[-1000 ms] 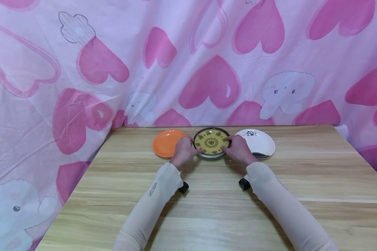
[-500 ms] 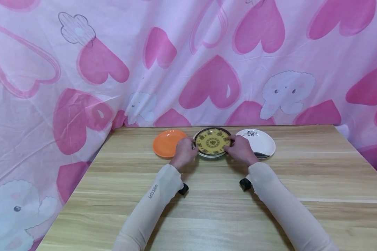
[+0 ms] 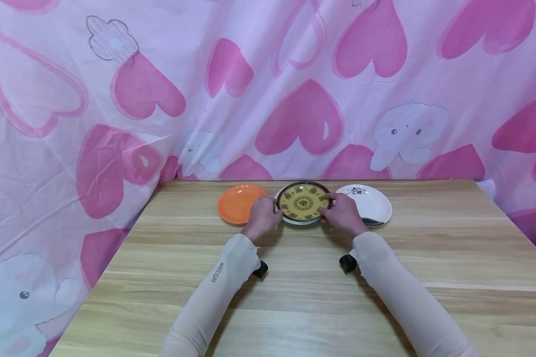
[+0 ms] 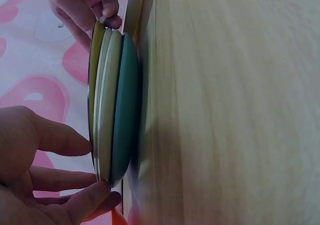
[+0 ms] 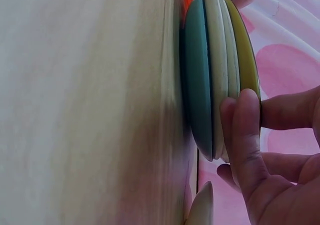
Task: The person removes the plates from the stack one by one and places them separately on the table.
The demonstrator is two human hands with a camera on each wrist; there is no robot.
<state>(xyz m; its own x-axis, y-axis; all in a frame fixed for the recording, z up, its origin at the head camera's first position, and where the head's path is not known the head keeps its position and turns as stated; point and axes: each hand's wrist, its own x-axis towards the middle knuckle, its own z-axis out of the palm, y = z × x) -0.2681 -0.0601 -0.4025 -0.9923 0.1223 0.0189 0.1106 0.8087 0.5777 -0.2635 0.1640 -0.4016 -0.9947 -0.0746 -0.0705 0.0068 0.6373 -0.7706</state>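
Observation:
A stack of round plates stands at the back middle of the table. On top is a yellow plate (image 3: 303, 202) with a dark rim and brown pattern. Pale plates (image 4: 108, 105) lie beneath it, and a teal plate (image 4: 126, 105) is lowest. My left hand (image 3: 262, 215) holds the stack's left edge, with thumb and fingertips at the rims of the yellow and pale plates. On the opposite edge, my right hand (image 3: 343, 213) grips with its thumb across the yellow and pale rims. The stack's far edge is partly hidden by fingers in the wrist views.
An orange plate (image 3: 234, 204) lies just left of the stack. To the right is a white plate (image 3: 369, 204) with a dark floral print and a black patch, partly behind my right hand. A pink heart-print curtain (image 3: 297, 119) hangs behind the wooden table (image 3: 303, 307).
The yellow plate has shifted slightly right over the stack. Both thumbs have drawn back from its top face to the rim. In the last half second the hands have hardly moved.

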